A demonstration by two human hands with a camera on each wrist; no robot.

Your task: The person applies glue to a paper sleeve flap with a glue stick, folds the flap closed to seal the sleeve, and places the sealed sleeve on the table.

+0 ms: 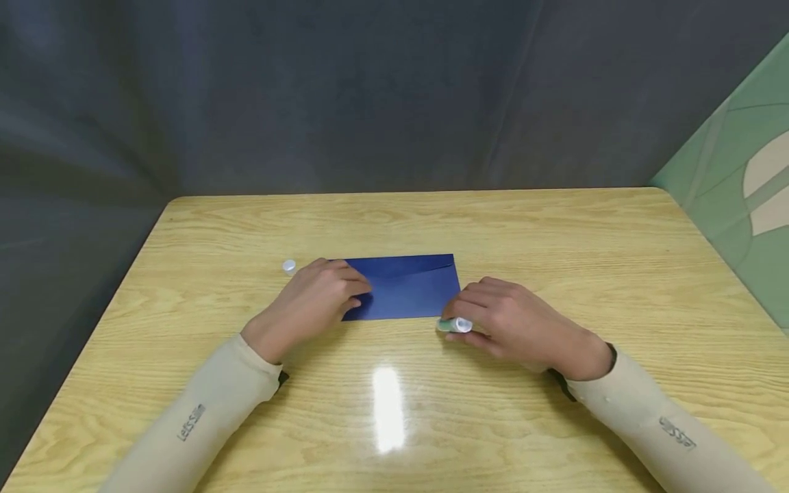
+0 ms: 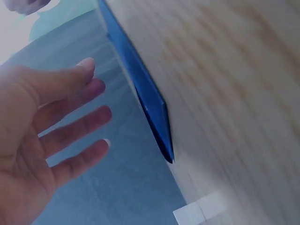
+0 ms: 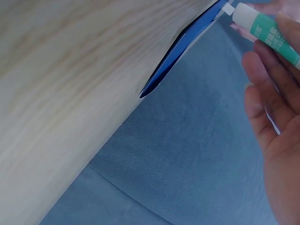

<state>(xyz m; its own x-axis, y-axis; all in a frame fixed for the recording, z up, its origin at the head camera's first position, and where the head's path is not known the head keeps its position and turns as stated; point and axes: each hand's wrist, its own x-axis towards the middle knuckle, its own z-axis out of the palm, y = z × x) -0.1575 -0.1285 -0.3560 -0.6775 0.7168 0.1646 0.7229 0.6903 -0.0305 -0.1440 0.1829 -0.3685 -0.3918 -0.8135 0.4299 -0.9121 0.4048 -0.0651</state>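
A dark blue envelope (image 1: 407, 291) lies on the table, its flap along the far side. Over the envelope's left end hovers my left hand (image 1: 323, 291). In the left wrist view, the fingers (image 2: 77, 126) of that hand are loosely bent and hold nothing. My right hand (image 1: 505, 318), at the envelope's near right corner, pinches a green and white glue stick (image 1: 455, 325) between thumb and fingers. The right wrist view shows the glue stick (image 3: 272, 35) with its white end toward the envelope (image 3: 187, 40). Whether it touches the paper, I cannot tell.
A small white cap (image 1: 289, 265) stands on the wooden table (image 1: 524, 226), just left of the envelope. Dark grey cloth (image 1: 370, 96) hangs behind the table and at its left. A green patterned surface (image 1: 733, 171) borders the right side.
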